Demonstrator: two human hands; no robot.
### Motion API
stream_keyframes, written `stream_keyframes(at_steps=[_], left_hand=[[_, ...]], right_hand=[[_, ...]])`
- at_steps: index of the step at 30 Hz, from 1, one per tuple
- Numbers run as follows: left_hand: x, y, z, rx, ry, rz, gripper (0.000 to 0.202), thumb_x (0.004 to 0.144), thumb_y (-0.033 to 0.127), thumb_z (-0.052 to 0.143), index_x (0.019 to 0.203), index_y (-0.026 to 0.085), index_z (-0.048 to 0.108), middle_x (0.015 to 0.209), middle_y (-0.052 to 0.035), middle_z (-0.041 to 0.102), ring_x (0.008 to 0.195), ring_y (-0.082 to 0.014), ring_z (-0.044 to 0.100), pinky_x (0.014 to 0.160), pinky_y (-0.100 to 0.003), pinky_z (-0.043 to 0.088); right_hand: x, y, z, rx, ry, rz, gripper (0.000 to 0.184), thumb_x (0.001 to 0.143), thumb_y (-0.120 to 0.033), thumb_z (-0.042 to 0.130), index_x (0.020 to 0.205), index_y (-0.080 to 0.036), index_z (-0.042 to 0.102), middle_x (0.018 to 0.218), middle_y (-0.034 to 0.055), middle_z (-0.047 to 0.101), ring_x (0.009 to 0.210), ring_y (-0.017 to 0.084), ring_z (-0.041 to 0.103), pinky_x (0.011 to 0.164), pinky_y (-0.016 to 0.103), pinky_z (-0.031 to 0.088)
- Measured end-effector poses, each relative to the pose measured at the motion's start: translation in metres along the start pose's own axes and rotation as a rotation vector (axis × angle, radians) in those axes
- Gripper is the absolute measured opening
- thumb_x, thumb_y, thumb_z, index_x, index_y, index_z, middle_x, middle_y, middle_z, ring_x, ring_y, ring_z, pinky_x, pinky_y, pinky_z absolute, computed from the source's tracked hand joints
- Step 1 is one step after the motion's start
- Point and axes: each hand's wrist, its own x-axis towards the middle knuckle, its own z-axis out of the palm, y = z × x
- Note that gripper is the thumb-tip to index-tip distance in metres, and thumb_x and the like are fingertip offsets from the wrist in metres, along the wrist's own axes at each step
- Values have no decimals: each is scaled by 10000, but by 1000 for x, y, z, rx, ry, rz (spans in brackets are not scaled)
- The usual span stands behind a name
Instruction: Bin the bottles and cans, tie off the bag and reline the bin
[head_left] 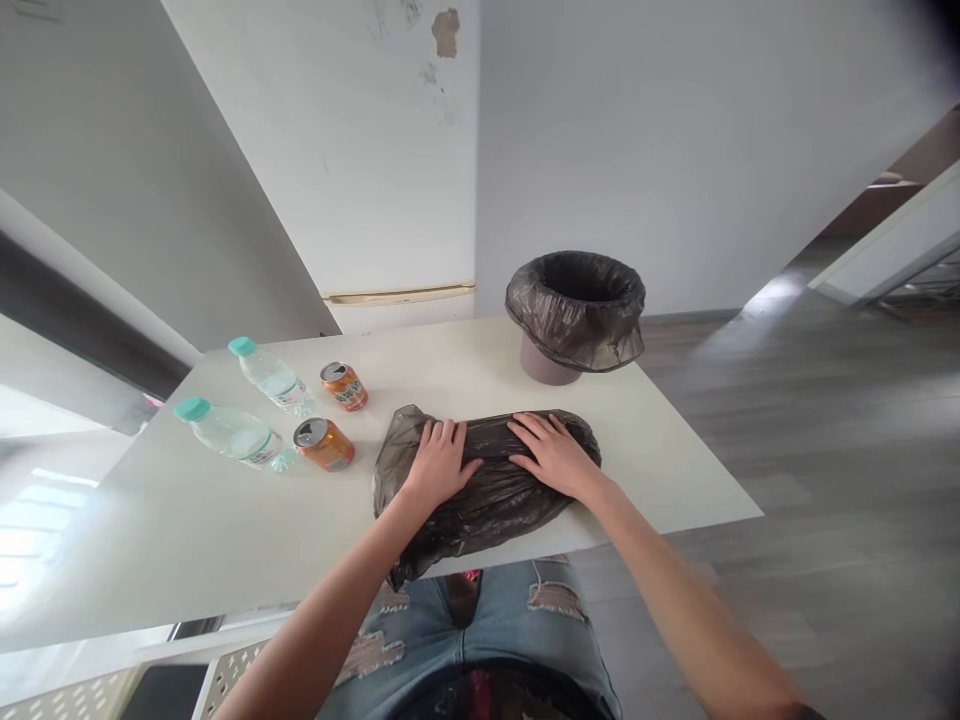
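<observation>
A crumpled dark plastic bag [487, 500] lies on the white table [225, 530] near its front edge, one corner hanging over the edge. My left hand [439, 462] rests flat on the bag's left part, fingers stretched out. My right hand [553, 452] lies flat on the bag's right part, fingers spread. Both palms press down on the bag and neither grips it.
A small bin [576, 312] lined with a dark bag stands at the table's back right. Two plastic water bottles [271, 376] [229, 430] and two orange cans [343, 386] [323, 444] lie at the left. A white fridge [375, 200] stands behind the table.
</observation>
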Motion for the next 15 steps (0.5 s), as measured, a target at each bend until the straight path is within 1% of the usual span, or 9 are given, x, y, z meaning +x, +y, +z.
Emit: stream_keyframes(at_steps=[2,3,4,6,9,10,12,13,15], left_hand=[[-8,-6,-15,34,1,-14,564,1046,531,515,1307,56,672,1279,-235,643,1214,-397,608,1069,-558,494],[-13,-4,-22,38,15,-18,580,1034,576,523,1250,65,690,1295,-243,636,1236,-407,597,1063,-558,495],[-18,0,-28,33,35,-10,654,1005,651,542,1252,62,684,1361,-262,615,1306,-430,563,1104,-581,469],[-31,12,-34,7,59,62,958,881,843,581,1387,30,610,1560,-309,494,1500,-484,402,1235,-657,326],[-50,31,-29,-34,-13,217,1368,693,1007,589,1595,-4,404,1729,-317,266,1635,-503,147,1305,-716,131],[-55,35,-27,-40,-53,238,1398,683,998,615,1627,0,356,1742,-311,240,1637,-499,151,1307,-717,130],[-62,38,-24,-44,-134,217,1304,742,880,709,1651,25,329,1736,-292,276,1606,-474,266,1296,-679,229],[-64,37,-25,-44,-168,189,1188,792,779,747,1641,44,360,1711,-282,344,1562,-455,359,1267,-643,314],[-63,30,-31,-40,-213,150,884,888,551,757,1582,87,466,1580,-247,538,1407,-400,541,1156,-559,464]], right_hand=[[-3,5,-3,-1,51,20,700,1090,-664,299,1653,-275,447,1702,110,435,1557,358,433,1330,618,296],[-5,6,-7,12,57,27,699,1086,-662,323,1657,-276,441,1691,116,444,1543,363,448,1328,610,305],[-6,7,-13,35,49,25,717,1073,-677,362,1669,-283,419,1696,115,434,1545,370,442,1329,607,306],[-10,4,-26,84,-22,-32,839,1005,-749,486,1703,-305,344,1749,98,349,1598,387,352,1336,615,284],[-19,-9,-43,125,-208,-239,1084,871,-805,669,1741,-350,208,1819,51,169,1673,404,140,1354,659,169],[-22,-13,-45,129,-262,-301,1143,845,-793,712,1747,-365,155,1827,43,127,1680,406,100,1354,675,126],[-27,-19,-46,129,-335,-360,1219,821,-741,775,1749,-384,69,1830,48,89,1679,419,94,1343,704,79],[-29,-20,-44,127,-351,-355,1235,819,-709,797,1747,-388,48,1828,58,94,1672,430,124,1337,711,100],[-31,-19,-41,120,-340,-293,1192,845,-636,807,1746,-397,63,1815,78,178,1636,448,245,1308,704,225]])
